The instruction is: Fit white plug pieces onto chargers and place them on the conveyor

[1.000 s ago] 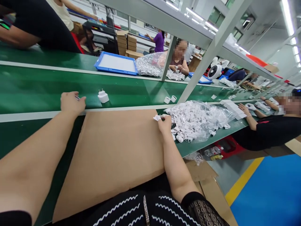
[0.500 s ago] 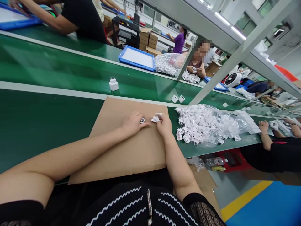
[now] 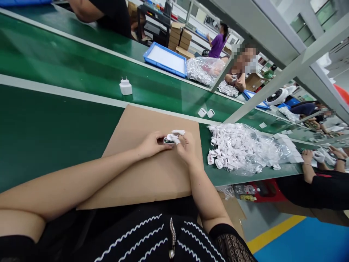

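Observation:
Above the cardboard sheet (image 3: 141,171), my left hand (image 3: 152,145) grips a small white charger housing (image 3: 169,142) whose open side shows a dark inside. My right hand (image 3: 188,147), with white covers on its fingertips, is closed in a pinch at the housing's right end. Something small and white sits at those fingertips, but the white covers blend with it and I cannot make it out. To the right of my right hand lies a heap of white charger parts (image 3: 231,145), partly in a clear plastic bag.
A white plug charger (image 3: 125,87) stands on the green belt (image 3: 89,76) beyond the cardboard. Two white housings (image 3: 202,112) lie farther right. A slanted metal post (image 3: 261,87) rises behind the heap. A blue tray (image 3: 166,61) sits across the belt. A co-worker's hands (image 3: 308,156) work at right.
My right hand has moved left to meet the housing in my left hand, and its fingers now touch it. The housing has turned so that its open side shows more. My view has tilted slightly.

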`<state>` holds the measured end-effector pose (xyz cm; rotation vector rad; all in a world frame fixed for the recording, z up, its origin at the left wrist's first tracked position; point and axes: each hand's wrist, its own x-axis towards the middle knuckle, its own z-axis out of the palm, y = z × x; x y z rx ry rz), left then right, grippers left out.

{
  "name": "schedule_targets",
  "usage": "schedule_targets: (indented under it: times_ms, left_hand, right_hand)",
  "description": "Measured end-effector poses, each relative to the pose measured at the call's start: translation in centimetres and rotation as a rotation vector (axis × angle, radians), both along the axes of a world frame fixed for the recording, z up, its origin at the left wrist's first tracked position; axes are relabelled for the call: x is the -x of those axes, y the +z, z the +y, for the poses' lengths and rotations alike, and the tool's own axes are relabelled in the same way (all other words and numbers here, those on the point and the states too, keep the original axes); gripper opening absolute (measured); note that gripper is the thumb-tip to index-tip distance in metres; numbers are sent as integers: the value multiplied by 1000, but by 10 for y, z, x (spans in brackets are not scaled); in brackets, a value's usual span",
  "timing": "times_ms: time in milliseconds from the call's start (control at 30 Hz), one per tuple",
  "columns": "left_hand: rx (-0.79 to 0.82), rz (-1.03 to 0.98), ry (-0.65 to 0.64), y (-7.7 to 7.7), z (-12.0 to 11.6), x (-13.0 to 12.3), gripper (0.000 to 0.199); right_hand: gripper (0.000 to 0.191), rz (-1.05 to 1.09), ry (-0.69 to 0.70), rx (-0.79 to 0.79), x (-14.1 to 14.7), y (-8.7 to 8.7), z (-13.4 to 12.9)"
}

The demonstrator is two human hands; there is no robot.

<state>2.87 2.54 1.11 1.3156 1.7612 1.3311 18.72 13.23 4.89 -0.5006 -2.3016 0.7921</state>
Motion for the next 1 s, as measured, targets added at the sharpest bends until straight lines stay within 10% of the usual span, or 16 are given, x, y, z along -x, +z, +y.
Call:
schedule_targets:
  times_ms: [733, 1000]
  left_hand:
    - [3, 70, 15, 0, 0, 3, 36]
    - [-30, 80, 5, -2, -2, -1, 42]
  right_hand:
    - [24, -353, -123, -238, 6, -5, -3]
    - [41, -322, -153, 12, 7, 3, -12]
